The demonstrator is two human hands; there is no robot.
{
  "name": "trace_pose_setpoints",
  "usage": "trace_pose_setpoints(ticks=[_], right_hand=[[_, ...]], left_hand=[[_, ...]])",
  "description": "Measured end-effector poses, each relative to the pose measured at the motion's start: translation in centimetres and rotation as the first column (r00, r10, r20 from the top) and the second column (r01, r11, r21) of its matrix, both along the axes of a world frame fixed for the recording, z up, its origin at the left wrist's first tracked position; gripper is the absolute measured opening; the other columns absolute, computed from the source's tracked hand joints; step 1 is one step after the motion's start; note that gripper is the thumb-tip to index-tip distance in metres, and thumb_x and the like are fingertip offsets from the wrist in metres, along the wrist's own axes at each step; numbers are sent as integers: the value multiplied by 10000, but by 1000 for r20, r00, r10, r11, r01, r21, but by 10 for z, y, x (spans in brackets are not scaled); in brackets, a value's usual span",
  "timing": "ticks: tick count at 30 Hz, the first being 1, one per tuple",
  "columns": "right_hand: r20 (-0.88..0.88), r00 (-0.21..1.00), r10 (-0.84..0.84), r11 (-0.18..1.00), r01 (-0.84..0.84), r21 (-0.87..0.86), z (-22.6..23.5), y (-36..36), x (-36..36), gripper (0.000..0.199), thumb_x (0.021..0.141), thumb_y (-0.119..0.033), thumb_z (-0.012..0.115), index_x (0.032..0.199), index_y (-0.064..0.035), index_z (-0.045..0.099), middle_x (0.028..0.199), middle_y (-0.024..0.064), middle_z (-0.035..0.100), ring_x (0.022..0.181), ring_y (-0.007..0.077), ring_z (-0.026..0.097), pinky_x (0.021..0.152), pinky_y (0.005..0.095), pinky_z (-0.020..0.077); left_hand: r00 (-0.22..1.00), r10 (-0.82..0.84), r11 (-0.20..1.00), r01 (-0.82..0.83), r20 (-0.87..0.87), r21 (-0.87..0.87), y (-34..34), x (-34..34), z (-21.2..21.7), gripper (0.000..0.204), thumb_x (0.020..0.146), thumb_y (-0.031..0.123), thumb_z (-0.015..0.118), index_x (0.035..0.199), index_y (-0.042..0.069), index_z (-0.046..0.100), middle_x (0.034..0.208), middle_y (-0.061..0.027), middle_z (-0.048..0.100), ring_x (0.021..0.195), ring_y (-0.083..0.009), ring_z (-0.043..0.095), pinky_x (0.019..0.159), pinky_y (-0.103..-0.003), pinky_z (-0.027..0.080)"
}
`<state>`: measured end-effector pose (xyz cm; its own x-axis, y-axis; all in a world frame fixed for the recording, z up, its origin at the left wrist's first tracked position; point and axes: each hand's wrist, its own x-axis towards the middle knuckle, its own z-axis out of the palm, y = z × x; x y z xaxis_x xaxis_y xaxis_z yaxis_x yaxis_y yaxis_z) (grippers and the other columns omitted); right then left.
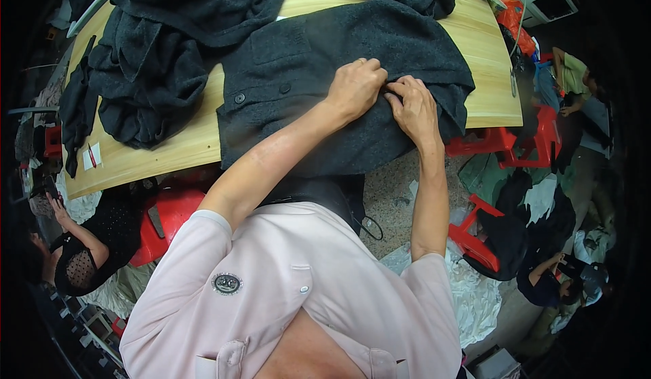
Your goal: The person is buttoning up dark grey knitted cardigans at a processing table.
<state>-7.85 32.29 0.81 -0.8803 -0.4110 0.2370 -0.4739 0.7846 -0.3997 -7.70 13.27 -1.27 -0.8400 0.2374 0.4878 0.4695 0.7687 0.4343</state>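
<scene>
A left hand [356, 88] and right hand [416, 111], close together, pinch a dark garment [298, 124] between their fingers at the near edge of a wooden table [489, 107]. Bunched dark cloth [146, 73] lies left.

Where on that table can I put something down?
On bare wood of the table: the right strip, between the dark garment and the table's edge, or the front-left strip, between the bundled dark cloth and the near edge. It's crowded in the middle, where the left hand and right hand touch the garment, and upper left.
</scene>
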Motion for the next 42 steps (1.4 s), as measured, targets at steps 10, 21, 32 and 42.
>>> trace_pose_setpoints(ticks=[10, 21, 32, 42], right_hand=[[-513, 840, 180, 967, -246, -65, -17, -4, 4, 93, 900, 0, 795, 984, -6, 755, 902, 109, 770, 865, 283, 776, 762, 372, 624], [-474, 847, 240, 965, -260, 24, -10, -8, -4, 92, 941, -60, 712, 896, -54, 632, 953, 81, 730, 950, 266, 719, 850, 418, 549], [-401, 903, 152, 966, -222, -134, -24, -14, -4, 164, 821, 53, 753, 821, -41, 619, 767, 117, 625, 755, 299, 667, 657, 396, 553], [-278, 959, 48, 960, -121, -252, -19, -23, -1, 193, 837, 69, 733, 1009, -11, 701, 901, 127, 750, 829, 318, 721, 733, 406, 597]], left_hand=[[944, -117, 958, 26, 310, 285, -13, -4, -2, 239, 980, 210, 748, 1064, -12, 783, 971, -208, 776, 947, -367, 753, 864, -461, 578], [871, -317, 891, 138, 375, 433, -31, 1, 8, 266, 980, 182, 786, 1173, -1, 788, 1069, -169, 804, 955, -288, 767, 865, -391, 593], [952, -243, 888, 141, 186, 437, -25, 2, -1, 185, 855, 74, 867, 1025, 10, 833, 964, -140, 817, 887, -288, 790, 806, -379, 613], [995, -83, 925, 53, 64, 376, -12, 2, -2, 91, 835, -22, 761, 918, 15, 745, 894, -131, 761, 875, -339, 712, 805, -434, 579]])
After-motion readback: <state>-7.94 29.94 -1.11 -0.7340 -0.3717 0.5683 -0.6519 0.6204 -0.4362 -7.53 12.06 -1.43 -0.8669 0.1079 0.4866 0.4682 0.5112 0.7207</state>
